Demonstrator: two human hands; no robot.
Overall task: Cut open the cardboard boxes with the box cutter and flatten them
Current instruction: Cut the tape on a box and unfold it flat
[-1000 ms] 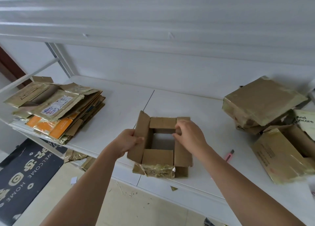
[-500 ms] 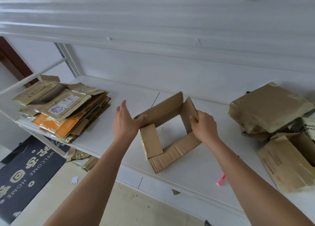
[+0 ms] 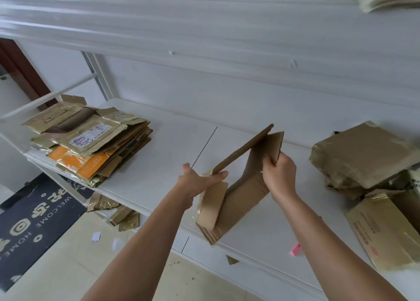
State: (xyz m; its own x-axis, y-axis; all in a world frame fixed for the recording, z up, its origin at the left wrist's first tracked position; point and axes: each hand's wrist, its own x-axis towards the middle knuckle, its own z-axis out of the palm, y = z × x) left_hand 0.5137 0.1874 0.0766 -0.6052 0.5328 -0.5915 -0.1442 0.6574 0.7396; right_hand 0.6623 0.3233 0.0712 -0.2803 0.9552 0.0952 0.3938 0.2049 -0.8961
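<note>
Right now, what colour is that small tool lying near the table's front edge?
Pink; the box cutter shows in the head view.

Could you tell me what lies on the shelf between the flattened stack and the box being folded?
Only bare white shelf separates stack from box, head view.

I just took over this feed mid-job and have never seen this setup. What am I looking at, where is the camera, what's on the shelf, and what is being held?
There is no machine here: a person works with bare hands, filmed by one wide-angle camera worn on the head, looking forward and down. The left hand and right hand each grip an end of an opened cardboard box that is partly collapsed, its lower edge near the front of the white shelf. A stack of flattened boxes lies to the left, and uncut boxes sit on the right. The pink box cutter lies on the shelf beside the right forearm, untouched.
</note>
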